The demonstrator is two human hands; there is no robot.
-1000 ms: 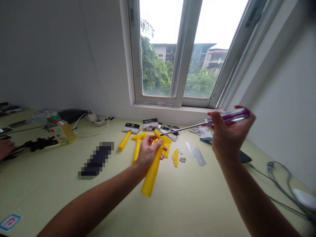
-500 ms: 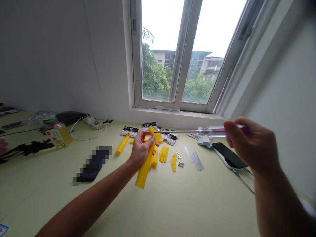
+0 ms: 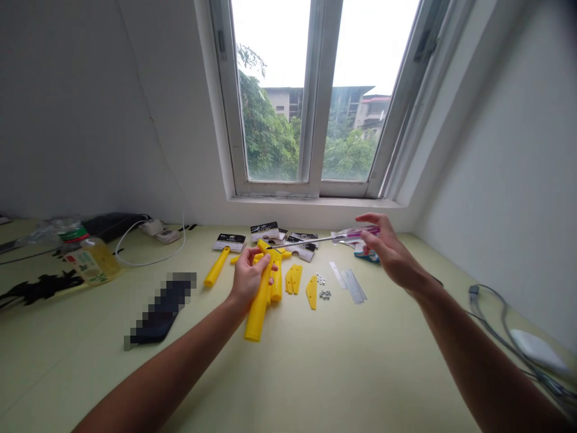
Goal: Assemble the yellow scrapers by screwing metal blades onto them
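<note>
Right hand (image 3: 392,249) brought nearer yellow tool (image 3: 258,310), fingers part-spread around screwdriver (image 3: 346,236); tool pinched by left hand (image 3: 247,276); force best kept axial.

There's one screwdriver (image 3: 343,235), one bottle (image 3: 92,260), three yellow plates (image 3: 311,293).

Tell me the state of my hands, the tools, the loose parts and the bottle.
Left hand, closed around yellow tool
Yellow tool, tilted, held above the desk
Right hand, loosely gripping screwdriver
Screwdriver, tip at yellow tool's head
Yellow plates, lying loose
Metal strips, flat, some overlapping
Small hardware, two loose piles
Bottle, capped
</note>
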